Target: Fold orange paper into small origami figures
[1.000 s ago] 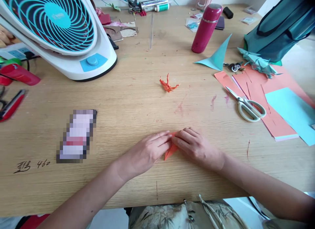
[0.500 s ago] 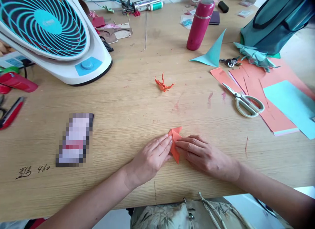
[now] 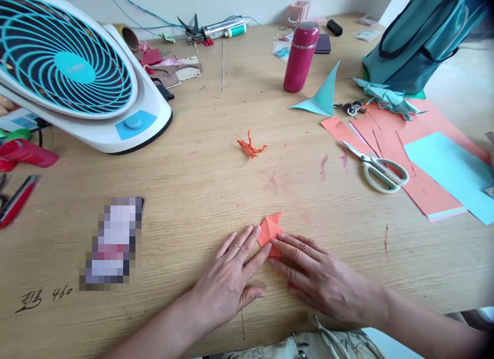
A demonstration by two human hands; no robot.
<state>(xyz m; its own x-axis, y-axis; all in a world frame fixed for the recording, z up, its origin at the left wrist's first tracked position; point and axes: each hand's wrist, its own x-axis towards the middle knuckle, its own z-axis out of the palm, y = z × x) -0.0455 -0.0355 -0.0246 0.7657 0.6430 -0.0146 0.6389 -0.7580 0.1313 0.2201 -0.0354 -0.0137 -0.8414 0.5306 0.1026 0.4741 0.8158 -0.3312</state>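
Note:
A folded piece of orange origami paper (image 3: 270, 229) lies flat on the table between my hands, with pointed flaps and crease lines showing. My left hand (image 3: 227, 271) rests flat on the table with its fingers spread, the fingertips pressing the paper's left edge. From the other side, my right hand (image 3: 326, 276) has its fingers stretched out, their tips on the paper's right and lower part. Those fingertips partly hide the lower point of the paper. Farther back sits a small spiky orange origami figure (image 3: 251, 146).
White-handled scissors (image 3: 380, 168) lie on orange paper sheets (image 3: 428, 194) at the right, beside a light blue sheet (image 3: 451, 166). A magenta bottle (image 3: 301, 57), a folded teal paper (image 3: 322, 96) and a teal bag (image 3: 412, 45) stand behind. A fan (image 3: 142, 127) and a blurred phone (image 3: 111, 240) are left.
The view has tilted up a little. My left fingers have spread and flattened, and the left side of the orange paper now shows a wider flat flap. My right fingers have shifted onto its lower part.

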